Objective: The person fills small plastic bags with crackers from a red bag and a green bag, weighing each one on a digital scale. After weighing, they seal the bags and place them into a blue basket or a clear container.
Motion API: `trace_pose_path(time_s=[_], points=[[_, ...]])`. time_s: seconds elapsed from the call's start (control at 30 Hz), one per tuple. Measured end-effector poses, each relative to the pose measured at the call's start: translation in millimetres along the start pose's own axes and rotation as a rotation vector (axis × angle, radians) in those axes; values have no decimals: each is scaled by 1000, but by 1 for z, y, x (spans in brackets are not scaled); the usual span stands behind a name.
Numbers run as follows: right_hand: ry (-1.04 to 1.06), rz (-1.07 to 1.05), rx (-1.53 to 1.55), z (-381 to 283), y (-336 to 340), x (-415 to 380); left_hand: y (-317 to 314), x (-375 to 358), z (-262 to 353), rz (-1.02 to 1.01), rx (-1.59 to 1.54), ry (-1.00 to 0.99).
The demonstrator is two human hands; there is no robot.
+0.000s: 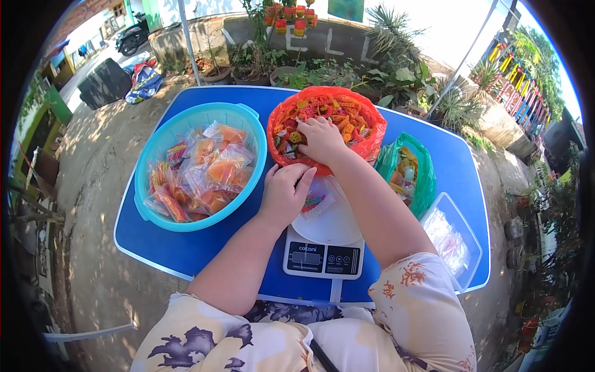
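Here the right hand (321,139) pinches orange-yellow crackers (344,118) in a red bag (372,144).

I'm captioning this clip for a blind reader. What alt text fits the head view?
A person's right hand reaches into a red bag of colourful snacks while the left hand holds a small clear bag on a kitchen scale. A turquoise basket of filled packets sits left on the blue table.

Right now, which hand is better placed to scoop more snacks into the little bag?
Probably the right hand: it is already in the red bag of snacks. The left hand rests at the small clear bag on the scale.
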State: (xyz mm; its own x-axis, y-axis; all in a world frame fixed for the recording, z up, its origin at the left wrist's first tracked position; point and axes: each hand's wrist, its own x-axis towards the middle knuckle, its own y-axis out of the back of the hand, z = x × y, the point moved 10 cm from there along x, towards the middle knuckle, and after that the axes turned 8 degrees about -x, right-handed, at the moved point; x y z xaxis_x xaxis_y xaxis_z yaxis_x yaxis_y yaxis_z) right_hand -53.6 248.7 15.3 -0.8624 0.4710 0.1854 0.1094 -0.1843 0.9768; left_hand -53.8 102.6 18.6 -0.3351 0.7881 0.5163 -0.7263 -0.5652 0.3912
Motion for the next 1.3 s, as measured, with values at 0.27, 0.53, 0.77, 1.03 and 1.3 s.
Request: trace_pose_path(time_s=[0.27, 0.53, 0.77, 1.03, 1.3], points=[[-92, 14, 385, 25, -17, 11, 1, 0, 1, 6, -4, -5], [-210, -7, 329, 52, 14, -5, 0, 0, -1, 3, 3, 36], [-64, 133, 237, 8, 36, 6, -2, -1, -4, 16, 14, 46], [19, -29, 283, -11, -19, 25, 5, 1, 0, 26, 13, 5], [-213, 141, 745, 35, 68, -50, 2, -4, 30, 30, 142, -132]])
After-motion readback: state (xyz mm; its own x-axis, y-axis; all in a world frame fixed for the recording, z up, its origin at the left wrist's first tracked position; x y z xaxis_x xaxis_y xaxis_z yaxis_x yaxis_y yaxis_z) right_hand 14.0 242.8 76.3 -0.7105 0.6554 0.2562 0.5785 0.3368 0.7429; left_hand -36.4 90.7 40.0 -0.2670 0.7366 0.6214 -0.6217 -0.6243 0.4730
